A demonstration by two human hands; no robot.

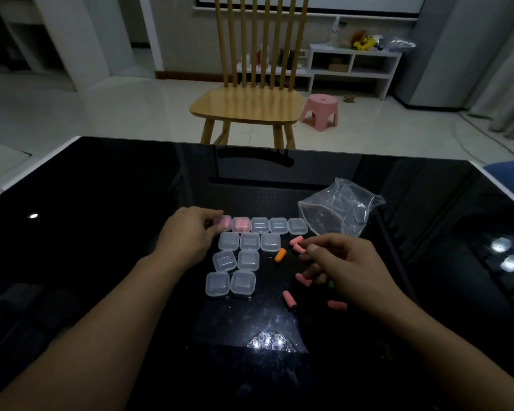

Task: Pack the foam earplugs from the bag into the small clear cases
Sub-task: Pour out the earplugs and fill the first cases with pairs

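Observation:
Several small clear cases (249, 260) lie in rows on the black glass table (101, 218). The two leftmost cases of the back row hold pink earplugs; my left hand (187, 232) pinches the first of them (223, 223), and the second (241, 224) sits beside it. Loose pink earplugs (289, 299) and one orange earplug (279, 255) lie right of the cases. My right hand (341, 265) hovers over them, fingers curled around a pink earplug (303, 279). The empty clear bag (339, 207) lies behind.
A wooden chair (250, 105) stands beyond the table's far edge, with a pink stool (321, 109) and a white shelf (353, 65) behind it. Something blue (511, 173) sits at the table's right corner. Lamp reflections glare on the glass.

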